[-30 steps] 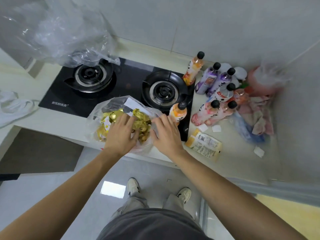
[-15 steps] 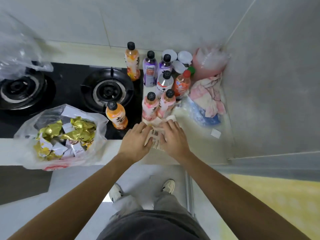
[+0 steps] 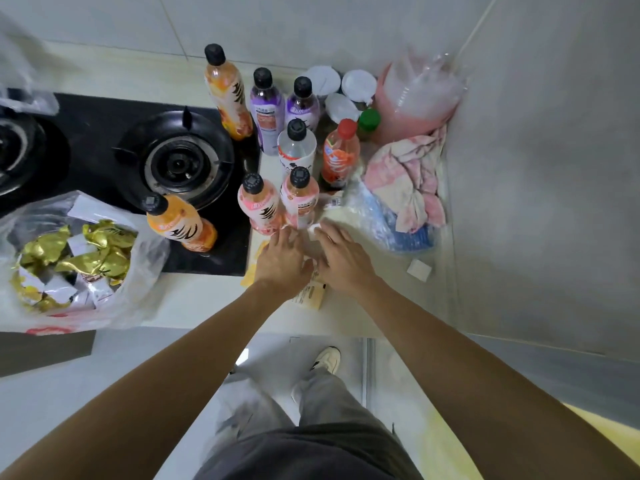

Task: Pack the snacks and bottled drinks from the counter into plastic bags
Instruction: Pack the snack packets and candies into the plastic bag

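Observation:
Both of my hands rest flat on the counter, fingers spread. My left hand (image 3: 282, 261) and my right hand (image 3: 343, 258) cover most of a yellow snack packet (image 3: 310, 297); only its near end shows. A small white packet (image 3: 313, 233) lies at my fingertips. Just beyond stand two pink bottles (image 3: 258, 206) (image 3: 299, 199). An orange bottle (image 3: 180, 226) stands on the stove edge. Behind are a white bottle (image 3: 297, 147), a red-capped bottle (image 3: 339, 154), two purple bottles (image 3: 266, 112) and a tall orange bottle (image 3: 227, 95). A clear plastic bag (image 3: 147, 247) of gold-wrapped snacks sits at the left.
A black gas stove (image 3: 180, 161) fills the left of the counter. In the right corner are a pink plastic bag (image 3: 415, 98), a pink cloth (image 3: 408, 174), a clear bag with something blue (image 3: 388, 220) and white-lidded jars (image 3: 323, 81). Another white packet (image 3: 419, 270) lies near the wall.
My hands left the bag of gold snacks and moved right to the yellow packet. Since then they have slid forward towards the pink bottles. The view swung right.

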A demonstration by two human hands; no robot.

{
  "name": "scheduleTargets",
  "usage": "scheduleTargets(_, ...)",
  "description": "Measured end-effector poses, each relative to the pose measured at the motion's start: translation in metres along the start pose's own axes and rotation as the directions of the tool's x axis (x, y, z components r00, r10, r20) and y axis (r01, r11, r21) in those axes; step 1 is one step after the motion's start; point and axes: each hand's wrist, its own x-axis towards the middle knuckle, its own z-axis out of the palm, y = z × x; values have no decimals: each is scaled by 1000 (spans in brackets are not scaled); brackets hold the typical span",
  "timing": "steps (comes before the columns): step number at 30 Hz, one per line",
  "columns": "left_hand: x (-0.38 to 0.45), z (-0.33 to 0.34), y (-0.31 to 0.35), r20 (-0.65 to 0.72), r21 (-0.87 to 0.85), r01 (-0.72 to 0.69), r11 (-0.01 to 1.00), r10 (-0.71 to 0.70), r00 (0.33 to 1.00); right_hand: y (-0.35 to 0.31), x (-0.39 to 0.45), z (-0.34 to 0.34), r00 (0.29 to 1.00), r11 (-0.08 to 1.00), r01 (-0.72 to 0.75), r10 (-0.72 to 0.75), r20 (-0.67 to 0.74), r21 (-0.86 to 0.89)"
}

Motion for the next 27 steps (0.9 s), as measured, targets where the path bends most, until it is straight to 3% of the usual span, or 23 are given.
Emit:
scheduleTargets(8,-10,13,8,19,20,-1,1000,0,1000,19,-22,2,999,996,12,-17,-50,-87)
scheduleTargets(19,-19,29,34,-5,-26,-273,962,273,962,50,-68,6,977,992,-114,101,-188,-59)
scheduleTargets(23,-5,31,47,-73,-10,-218,976,217,974,52,-56,6,976,997,-63,70,-204,40)
scheduleTargets(27,8,33,53,-3,12,-121,993,121,993,45,-45,6,987,997,-30,41,-152,70)
